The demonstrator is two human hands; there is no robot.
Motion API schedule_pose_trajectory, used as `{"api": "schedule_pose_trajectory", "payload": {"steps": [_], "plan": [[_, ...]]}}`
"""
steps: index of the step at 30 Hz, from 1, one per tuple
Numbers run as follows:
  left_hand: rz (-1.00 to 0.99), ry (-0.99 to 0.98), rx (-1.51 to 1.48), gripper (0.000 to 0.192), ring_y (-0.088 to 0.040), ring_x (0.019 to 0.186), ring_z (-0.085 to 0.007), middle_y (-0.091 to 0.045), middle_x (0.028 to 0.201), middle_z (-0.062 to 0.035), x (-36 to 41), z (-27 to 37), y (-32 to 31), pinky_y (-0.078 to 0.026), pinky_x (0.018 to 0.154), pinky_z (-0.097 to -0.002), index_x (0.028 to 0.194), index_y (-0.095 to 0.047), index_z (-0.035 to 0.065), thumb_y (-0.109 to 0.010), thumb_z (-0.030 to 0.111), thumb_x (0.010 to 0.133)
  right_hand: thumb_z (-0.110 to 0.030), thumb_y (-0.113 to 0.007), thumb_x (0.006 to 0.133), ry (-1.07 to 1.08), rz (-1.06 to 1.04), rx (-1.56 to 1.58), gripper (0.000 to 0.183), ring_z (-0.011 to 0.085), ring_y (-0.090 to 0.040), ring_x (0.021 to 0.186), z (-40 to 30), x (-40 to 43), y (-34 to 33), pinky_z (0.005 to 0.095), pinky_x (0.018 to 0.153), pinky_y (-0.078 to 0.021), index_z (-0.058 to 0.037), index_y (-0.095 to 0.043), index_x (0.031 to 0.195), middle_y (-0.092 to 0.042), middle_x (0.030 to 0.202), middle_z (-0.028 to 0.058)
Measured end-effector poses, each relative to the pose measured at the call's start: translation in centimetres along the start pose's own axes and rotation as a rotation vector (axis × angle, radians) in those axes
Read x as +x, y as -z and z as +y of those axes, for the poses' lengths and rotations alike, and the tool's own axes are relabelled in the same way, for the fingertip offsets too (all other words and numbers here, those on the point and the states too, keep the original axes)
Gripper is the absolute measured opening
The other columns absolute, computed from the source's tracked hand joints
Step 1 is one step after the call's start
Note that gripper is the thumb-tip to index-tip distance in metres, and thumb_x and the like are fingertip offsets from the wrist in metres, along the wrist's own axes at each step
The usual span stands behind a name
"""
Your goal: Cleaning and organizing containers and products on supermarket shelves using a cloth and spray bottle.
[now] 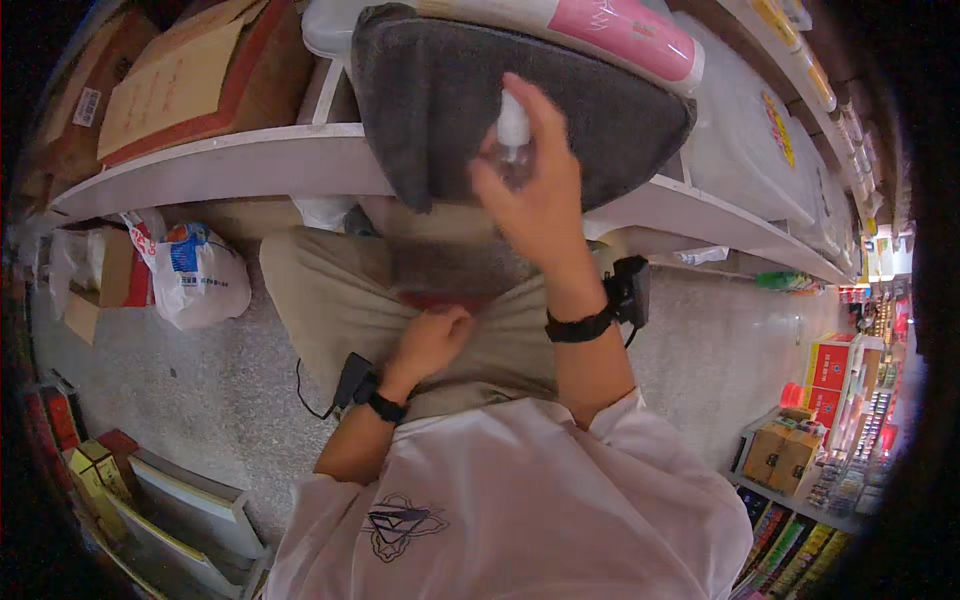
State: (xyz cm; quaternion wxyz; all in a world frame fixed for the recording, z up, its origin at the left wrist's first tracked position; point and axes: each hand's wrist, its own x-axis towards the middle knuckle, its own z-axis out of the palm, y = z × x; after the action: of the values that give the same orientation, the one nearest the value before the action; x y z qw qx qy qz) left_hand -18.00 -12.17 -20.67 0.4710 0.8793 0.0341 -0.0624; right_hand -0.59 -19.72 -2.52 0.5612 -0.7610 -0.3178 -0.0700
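Observation:
My right hand grips a small clear bottle with a white cap, probably a spray bottle, fingers wrapped round its sides. It is held over a dark grey fabric-covered pad, which sticks out past the front edge of the white shelf. Blur hides the bottle's lower part. My left hand rests low over my lap with its fingers curled in, and no object shows in it. Just beyond its fingers a dark red patch lies between my legs, too blurred to name.
A pink-and-white printed roll or pack lies behind the pad. Cardboard boxes stand at left, translucent plastic bins at right. A filled plastic bag sits on the floor under the shelf. Stocked shelves line the right side.

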Motion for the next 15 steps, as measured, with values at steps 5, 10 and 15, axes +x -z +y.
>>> {"api": "schedule_pose_trajectory", "payload": {"steps": [5,10,15], "plan": [[0.008,0.009,-0.087,0.021,-0.064,0.081,-0.0384,-0.066,0.089,-0.0165,-0.1,-0.1,0.3,-0.049,0.069,-0.0459,0.098,-0.063,0.0056,-0.058,0.025,0.092,-0.003,-0.066,0.074,-0.066,0.038,0.070,0.060,0.0170,-0.061,0.074,0.8,1.6,0.3,0.0313,0.068,-0.0505,-0.0142,-0.046,0.129,-0.060,0.086,0.0067],[0.042,-0.011,-0.089,0.019,-0.063,0.083,-0.0391,-0.066,0.093,-0.0170,0.0,-1.3,-1.0,-0.049,0.071,-0.0468,0.096,-0.063,0.0055,-0.059,0.023,0.090,-0.001,-0.065,0.075,-0.039,-0.053,0.041,0.059,0.0154,-0.059,0.073,1.4,-0.6,-0.5,0.0300,0.068,-0.0499,-0.0148,-0.046,0.130,-0.060,0.085,0.0057],[0.003,-0.009,0.037,0.016,-0.062,0.087,-0.0389,-0.065,0.094,-0.0178,-0.5,-0.4,-0.3,-0.050,0.074,-0.0478,0.094,-0.063,0.0067,-0.058,0.021,0.090,-0.004,-0.065,0.077,-0.029,-0.198,-0.118,0.056,0.0283,-0.064,0.076,3.6,-3.6,-1.9,0.0358,0.072,-0.0509,-0.0166,-0.049,0.129,-0.062,0.087,0.0120]]}}
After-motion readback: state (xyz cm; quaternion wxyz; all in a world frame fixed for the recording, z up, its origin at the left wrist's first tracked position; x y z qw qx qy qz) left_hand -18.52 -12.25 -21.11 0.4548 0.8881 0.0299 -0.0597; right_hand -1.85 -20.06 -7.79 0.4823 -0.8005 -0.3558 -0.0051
